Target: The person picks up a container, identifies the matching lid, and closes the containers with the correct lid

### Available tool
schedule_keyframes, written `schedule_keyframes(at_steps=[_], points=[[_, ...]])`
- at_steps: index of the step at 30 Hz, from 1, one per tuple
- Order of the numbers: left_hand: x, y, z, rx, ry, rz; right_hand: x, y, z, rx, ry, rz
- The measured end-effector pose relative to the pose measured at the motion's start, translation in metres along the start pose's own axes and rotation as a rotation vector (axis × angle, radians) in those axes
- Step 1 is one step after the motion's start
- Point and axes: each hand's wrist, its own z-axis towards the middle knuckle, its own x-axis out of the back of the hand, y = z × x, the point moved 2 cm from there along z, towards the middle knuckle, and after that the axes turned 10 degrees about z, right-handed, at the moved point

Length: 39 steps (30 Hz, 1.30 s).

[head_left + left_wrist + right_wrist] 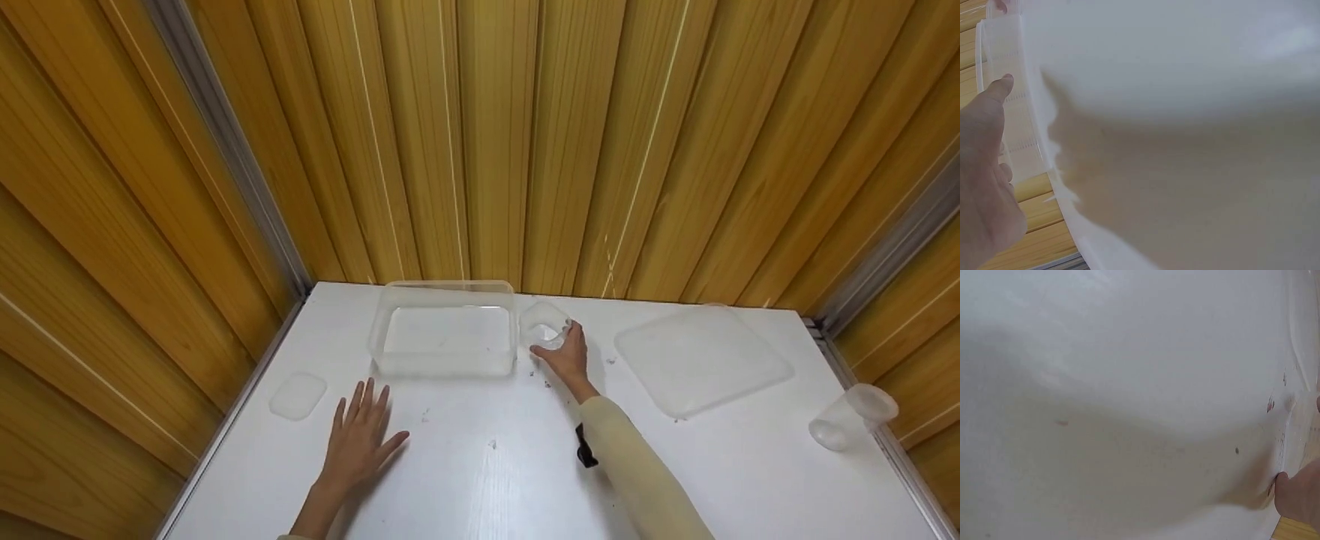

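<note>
"As the head view stands, what does the right hand [564, 354] hold?"

"It grasps a small clear box [544, 313], thumb at the near side, fingers at the right side; the box is on the white table [465, 480], just right of a large clear tub [446, 365]; a large lid [701, 364] lies farther right; a clear cup [855, 416] is near the table's right edge, whether upright or tilted I cannot tell."

"And the left hand [358, 441]?"

"Released; its fingers are straight and spread, in front of the tub; a small lid [298, 395] lies to its left."

"Left wrist view?"

"Palm and thumb show at the left edge; the tub is behind the thumb; whether they touch I cannot tell; a broad shadow [1129, 174] crosses the table."

"Right wrist view?"

"The thumb is at the box's near wall; the other fingers are mostly out of frame; dark specks [1270, 405] mark the table beside the box."
</note>
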Motion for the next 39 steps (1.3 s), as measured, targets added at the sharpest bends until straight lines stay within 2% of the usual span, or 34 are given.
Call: schedule_keyframes(at_steps=[6, 10, 15, 22, 24, 30, 39], points=[[0.009, 0.003, -0.003, -0.016, 0.055, -0.019, 0.022, -0.002, -0.011, 0.003, -0.104, -0.034], [0.011, 0.006, -0.002, -0.005, 0.012, -0.051, 0.039, 0.001, -0.021, 0.003, -0.173, -0.07], [0.013, 0.008, -0.004, 0.021, -0.051, -0.061, 0.054, 0.006, -0.041, 0.035, -0.233, -0.06], [0.017, 0.016, -0.007, -0.002, -0.046, -0.07, 0.066, 0.009, -0.073, 0.06, -0.276, -0.042], [0.019, 0.017, -0.01, -0.005, -0.048, -0.071, 0.069, 0.008, -0.082, 0.064, -0.317, -0.059], [0.022, 0.013, -0.008, 0.008, -0.081, -0.071, 0.077, 0.005, -0.089, 0.064, -0.439, -0.095], [0.023, 0.021, -0.004, 0.005, -0.124, -0.094, 0.093, 0.014, -0.101, 0.055, -0.467, -0.11]])
